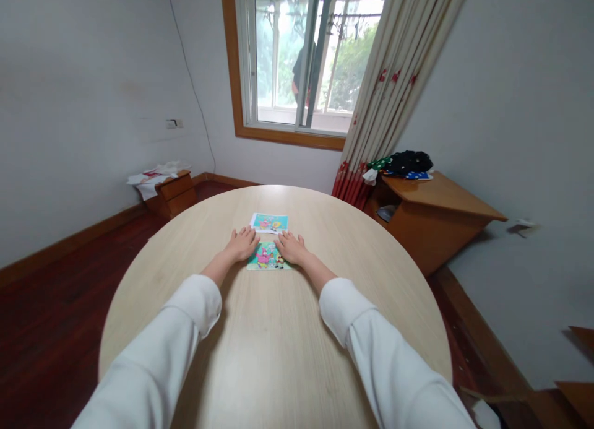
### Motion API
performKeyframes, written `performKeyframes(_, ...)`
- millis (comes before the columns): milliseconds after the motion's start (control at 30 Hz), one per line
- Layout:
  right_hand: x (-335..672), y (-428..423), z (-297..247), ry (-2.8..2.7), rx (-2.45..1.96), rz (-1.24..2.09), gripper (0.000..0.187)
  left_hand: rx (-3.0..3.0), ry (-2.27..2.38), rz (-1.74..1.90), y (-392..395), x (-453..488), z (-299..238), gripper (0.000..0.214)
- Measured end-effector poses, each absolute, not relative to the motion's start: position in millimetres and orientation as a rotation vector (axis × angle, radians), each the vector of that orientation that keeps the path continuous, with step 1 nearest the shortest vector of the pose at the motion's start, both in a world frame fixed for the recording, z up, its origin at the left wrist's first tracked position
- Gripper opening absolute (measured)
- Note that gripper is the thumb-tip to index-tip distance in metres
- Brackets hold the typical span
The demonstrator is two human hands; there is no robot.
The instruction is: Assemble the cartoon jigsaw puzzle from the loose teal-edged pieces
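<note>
Two small cartoon pictures lie one behind the other on the pale wooden table (260, 342). The near picture (265, 257) has a teal ground with a pink figure and a yellow one. Behind it, the far picture (270, 221) shows similar figures and a white border. My left hand (242, 244) rests palm down by the left sides of both, fingers stretched out. On the other side my right hand (291, 247) lies flat, its fingertips at the near edge of the far picture. Both hands cover upper corners of the near picture.
A wooden cabinet (445, 206) with dark and patterned cloths (408, 163) stands to the right, beside a long curtain (394, 76). At the left is a low drawer unit (179, 194) with papers or cloth on top. Beyond the window, a person (299, 70) stands outside.
</note>
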State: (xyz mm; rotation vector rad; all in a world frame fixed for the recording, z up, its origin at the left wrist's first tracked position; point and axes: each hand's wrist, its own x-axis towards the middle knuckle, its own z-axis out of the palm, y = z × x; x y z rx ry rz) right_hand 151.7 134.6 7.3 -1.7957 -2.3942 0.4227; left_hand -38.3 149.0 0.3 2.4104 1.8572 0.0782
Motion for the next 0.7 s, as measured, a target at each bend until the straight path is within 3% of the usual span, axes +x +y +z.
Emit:
performKeyframes(267,173,135,2,-2.398,-1.723,0.361,0.046,2.504,1.755,0.104,130,-32,-1,0.050)
performKeyframes(533,198,77,29,-2.175,-1.976,0.249,0.071,2.265,2.147,0.150,73,-40,17,0.071)
performKeyframes(700,214,26,33,-2.132,-2.079,0.088,0.077,2.246,2.255,0.114,24,-46,13,0.080)
